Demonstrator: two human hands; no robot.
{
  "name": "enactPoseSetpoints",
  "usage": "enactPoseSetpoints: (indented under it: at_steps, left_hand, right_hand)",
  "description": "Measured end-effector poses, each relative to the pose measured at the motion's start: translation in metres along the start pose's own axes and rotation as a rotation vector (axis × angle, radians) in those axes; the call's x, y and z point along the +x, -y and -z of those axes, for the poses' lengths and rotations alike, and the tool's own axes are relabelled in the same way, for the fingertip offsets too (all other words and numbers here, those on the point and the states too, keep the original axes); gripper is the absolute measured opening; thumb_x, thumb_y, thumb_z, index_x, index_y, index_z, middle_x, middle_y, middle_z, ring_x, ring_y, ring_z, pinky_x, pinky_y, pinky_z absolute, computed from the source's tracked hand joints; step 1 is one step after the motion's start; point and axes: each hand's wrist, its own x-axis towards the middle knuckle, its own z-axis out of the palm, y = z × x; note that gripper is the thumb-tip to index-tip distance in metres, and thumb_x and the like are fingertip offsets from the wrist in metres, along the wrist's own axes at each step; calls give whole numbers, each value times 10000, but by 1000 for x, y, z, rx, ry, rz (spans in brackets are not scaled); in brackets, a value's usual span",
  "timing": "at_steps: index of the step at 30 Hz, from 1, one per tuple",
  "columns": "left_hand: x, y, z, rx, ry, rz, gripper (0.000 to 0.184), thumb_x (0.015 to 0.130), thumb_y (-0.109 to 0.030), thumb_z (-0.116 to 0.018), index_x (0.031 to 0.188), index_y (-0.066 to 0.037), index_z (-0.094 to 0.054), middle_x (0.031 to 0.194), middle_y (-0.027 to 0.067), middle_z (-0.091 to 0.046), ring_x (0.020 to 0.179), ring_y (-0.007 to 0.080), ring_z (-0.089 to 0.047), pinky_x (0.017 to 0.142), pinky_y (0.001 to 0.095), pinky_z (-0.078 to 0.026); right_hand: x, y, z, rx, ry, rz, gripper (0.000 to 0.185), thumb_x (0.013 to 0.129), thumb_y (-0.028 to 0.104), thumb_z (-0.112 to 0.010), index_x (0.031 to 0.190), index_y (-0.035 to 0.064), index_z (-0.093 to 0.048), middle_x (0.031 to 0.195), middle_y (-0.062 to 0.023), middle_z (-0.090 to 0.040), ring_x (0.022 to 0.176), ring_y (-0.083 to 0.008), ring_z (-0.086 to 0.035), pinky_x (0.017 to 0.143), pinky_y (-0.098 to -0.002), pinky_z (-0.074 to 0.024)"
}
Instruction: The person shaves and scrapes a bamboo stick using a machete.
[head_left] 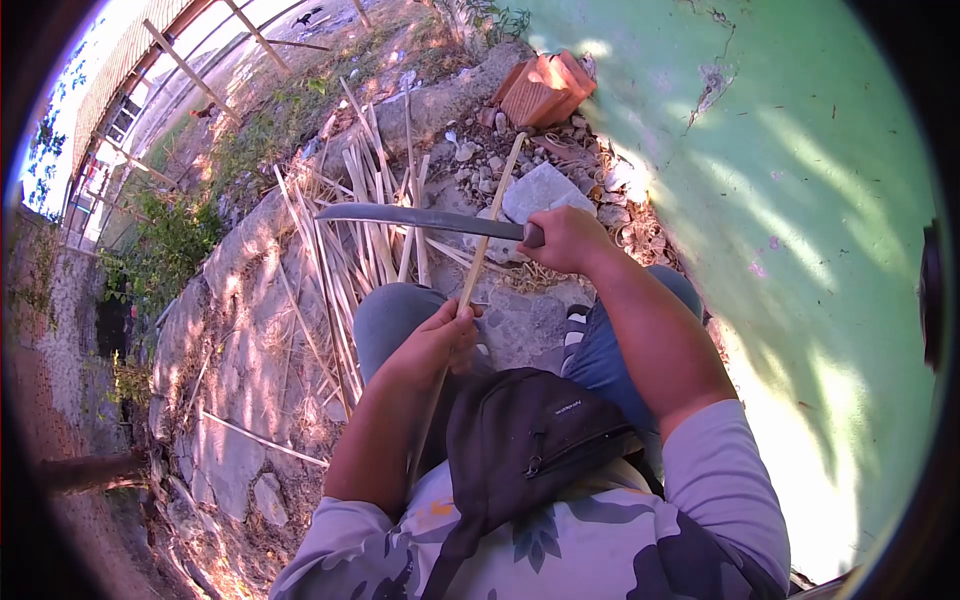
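Observation:
My right hand [568,240] is wrapped round the handle of a long machete [420,217], whose dark blade points left across the view. Below the blade, my left hand [440,340] grips a thin, pale bamboo strip [508,175]. The strip slants up and away from me, and the blade crosses it near the handle end. Whether the edge bites into the strip cannot be made out. The strip's lower end runs back along my left forearm. Beyond my left knee lies a loose pile of similar split strips [375,215].
A grey stone block [545,195] rests among rubble past my right hand. Stacked reddish bricks or tiles [545,90] stand farther back. A green wall [780,220] rises on the right. Cracked concrete [235,450] spreads to the left. A black bag [520,440] lies across my lap.

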Motion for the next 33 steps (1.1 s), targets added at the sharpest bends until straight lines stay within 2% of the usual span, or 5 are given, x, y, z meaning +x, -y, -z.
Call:
enactPoseSetpoints:
  at_steps: [17,20,30,33]
  left_hand:
    - [-1,-1,-1,-7,2,-2,231,1096,-327,-415,1214,-136,-472,728,-39,-343,555,71,-316,569,265,-369]
    - [-1,-1,-1,-15,7,1,230,1096,-327,-417,1211,-135,-472,728,-38,-344,556,72,-316,568,266,-369]
    - [0,0,0,12,0,-2,233,1090,-334,-436,1212,-138,-470,728,-40,-353,558,75,-324,561,265,-365]
    - [-2,-2,-3,5,-14,5,201,1086,-338,-445,1148,-149,-473,725,-42,-355,558,73,-325,543,259,-354]
  right_hand:
    - [0,2,2,-4,36,-6,341,809,457,-748,898,131,-703,862,-124,-725,858,-350,-703,765,-476,-550]
    - [1,-5,-6,36,-29,41,334,798,434,-762,856,116,-681,791,-139,-694,791,-375,-680,701,-481,-528]
    - [0,-4,-5,41,-29,26,315,796,422,-769,846,122,-686,792,-131,-697,788,-368,-682,701,-478,-527]
    - [0,-3,-4,34,-22,21,293,794,407,-760,856,129,-691,804,-129,-704,800,-361,-690,718,-478,-537]
